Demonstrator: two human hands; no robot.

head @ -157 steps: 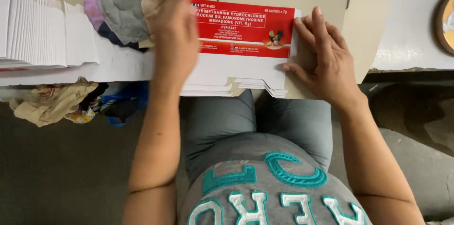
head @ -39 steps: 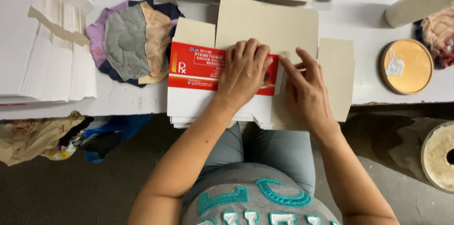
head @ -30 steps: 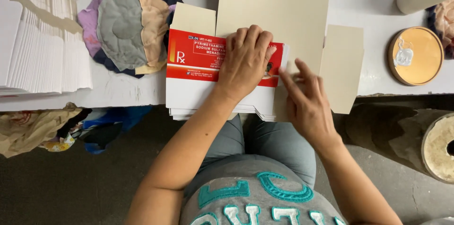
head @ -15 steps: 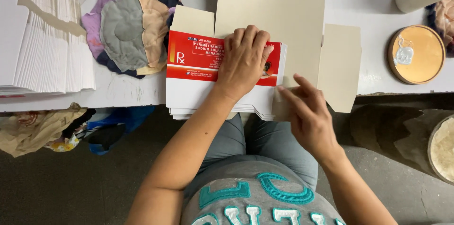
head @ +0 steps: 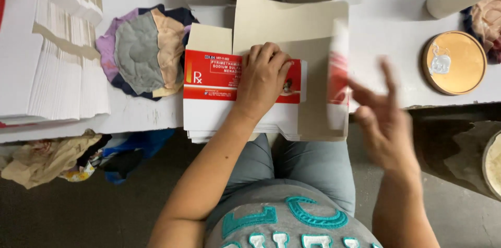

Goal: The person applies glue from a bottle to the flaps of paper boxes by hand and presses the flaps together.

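One left hand (head: 263, 78) presses the flat carton stack (head: 237, 104); the round tin (head: 453, 63) holds glue.

A pile of fabric patches (head: 142, 52) is seen on the white table (head: 389, 44). A round orange lid (head: 453, 62) is placed at the right, and crumpled rags (head: 49, 159) are found below.

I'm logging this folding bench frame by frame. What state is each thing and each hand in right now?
Left hand: flat, pressing on the carton.
Red and white carton: flattened, top of a stack, at the table edge.
Side flap: raised, blurred.
Right hand: open, blurred, off the flap.
Stack of flat white blanks: fanned, untouched.
Round orange lid: lying flat, white smear on it.
Cloth pads: piled, overlapping.
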